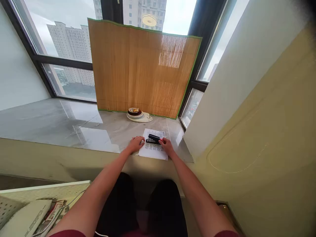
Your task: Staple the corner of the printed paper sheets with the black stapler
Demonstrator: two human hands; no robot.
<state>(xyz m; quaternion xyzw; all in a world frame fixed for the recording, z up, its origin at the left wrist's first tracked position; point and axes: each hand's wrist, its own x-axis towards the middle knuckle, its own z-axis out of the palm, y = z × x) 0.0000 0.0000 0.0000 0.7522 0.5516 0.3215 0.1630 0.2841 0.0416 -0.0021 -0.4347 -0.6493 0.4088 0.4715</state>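
L hand (135,143) lies flat, fingers loosely spread, on the paper's (153,152) left edge, by the window ledge's (74,128) front edge. R hand (167,146) fingertips touch the black stapler (153,139) lying on the paper; can't tell if pinching.

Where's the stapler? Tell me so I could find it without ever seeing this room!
Find the big bamboo mat leaning on the window, then come down the grey ledge past the plates to the printed paper. The stapler lies on that paper, with the right hand touching its end. It is the only long black thing there.
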